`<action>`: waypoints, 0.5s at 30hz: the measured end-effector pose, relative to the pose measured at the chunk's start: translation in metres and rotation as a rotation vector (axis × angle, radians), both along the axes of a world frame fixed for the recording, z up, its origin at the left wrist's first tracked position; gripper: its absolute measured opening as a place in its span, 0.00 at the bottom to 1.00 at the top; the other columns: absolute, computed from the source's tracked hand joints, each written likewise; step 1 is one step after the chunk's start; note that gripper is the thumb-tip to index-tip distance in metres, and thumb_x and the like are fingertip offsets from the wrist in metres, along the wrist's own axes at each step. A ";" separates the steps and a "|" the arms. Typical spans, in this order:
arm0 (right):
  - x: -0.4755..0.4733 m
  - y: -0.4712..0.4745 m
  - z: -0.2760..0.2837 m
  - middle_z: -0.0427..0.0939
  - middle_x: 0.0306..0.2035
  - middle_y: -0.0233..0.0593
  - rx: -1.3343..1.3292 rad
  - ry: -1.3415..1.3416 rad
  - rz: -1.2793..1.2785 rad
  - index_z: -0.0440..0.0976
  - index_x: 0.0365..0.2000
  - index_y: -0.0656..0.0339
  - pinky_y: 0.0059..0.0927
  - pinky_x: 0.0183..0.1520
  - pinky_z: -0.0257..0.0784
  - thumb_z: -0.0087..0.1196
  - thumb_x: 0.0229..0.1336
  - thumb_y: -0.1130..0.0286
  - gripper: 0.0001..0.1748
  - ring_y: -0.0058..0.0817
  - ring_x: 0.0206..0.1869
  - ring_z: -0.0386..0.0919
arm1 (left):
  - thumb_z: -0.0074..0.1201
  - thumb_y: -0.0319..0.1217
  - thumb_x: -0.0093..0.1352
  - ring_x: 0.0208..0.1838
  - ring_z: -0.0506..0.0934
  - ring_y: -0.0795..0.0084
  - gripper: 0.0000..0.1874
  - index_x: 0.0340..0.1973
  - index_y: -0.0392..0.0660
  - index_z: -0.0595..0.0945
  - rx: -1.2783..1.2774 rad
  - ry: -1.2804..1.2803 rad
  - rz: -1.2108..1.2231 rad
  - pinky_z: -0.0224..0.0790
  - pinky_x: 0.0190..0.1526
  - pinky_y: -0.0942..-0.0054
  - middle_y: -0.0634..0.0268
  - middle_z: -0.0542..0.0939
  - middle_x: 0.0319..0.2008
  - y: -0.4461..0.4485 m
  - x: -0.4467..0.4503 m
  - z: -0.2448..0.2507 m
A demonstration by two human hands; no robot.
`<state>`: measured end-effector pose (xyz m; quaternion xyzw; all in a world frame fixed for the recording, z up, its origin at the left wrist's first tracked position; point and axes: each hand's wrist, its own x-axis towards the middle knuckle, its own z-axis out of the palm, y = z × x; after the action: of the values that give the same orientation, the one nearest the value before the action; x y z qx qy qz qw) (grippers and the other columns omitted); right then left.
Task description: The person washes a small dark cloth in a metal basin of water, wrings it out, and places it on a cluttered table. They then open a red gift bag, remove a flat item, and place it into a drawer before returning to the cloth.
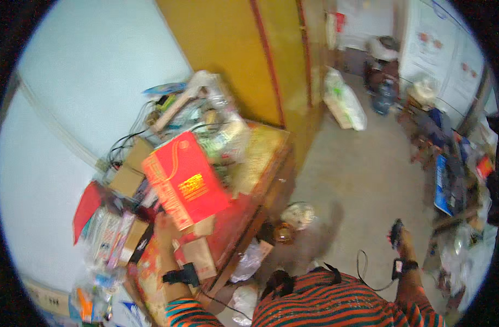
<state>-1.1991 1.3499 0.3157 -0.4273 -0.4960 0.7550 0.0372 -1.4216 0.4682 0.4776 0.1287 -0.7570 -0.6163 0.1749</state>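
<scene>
A red box or folder [192,180] with gold writing and a patterned strip sits tilted above the cluttered tabletop. My left hand [166,224] is at its lower left corner, the fingers hidden behind it, and seems to grip it. Just below lie a brown paper packet [199,257] and a smaller tan piece [204,226]. Out to the right over the floor, my right hand [404,244] is closed around a small black object [395,234], too blurred to name. Both wrists wear black straps with small devices and cables.
Bags, cables and cardboard boxes [127,180] crowd the wooden table [270,153] against the wall. A yellow cabinet [225,53] stands behind. On the floor are a white-green bag [343,100], a blue water bottle [383,98] and an amber round object [284,233]. Clutter lines the right wall.
</scene>
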 end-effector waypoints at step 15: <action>0.178 -0.107 -0.027 0.81 0.28 0.48 0.084 -0.280 -0.221 0.74 0.38 0.66 0.38 0.26 0.77 0.47 0.68 0.51 0.24 0.39 0.24 0.81 | 0.56 0.47 0.72 0.11 0.63 0.84 0.17 0.38 0.46 0.78 0.002 -0.230 -0.004 0.50 0.12 0.80 0.74 0.72 0.16 -0.073 -0.137 0.024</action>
<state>-1.0211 1.2425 0.2886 -0.5781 -0.4776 0.6580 0.0686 -1.5585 0.3956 0.5017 0.1973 -0.7715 -0.5987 0.0858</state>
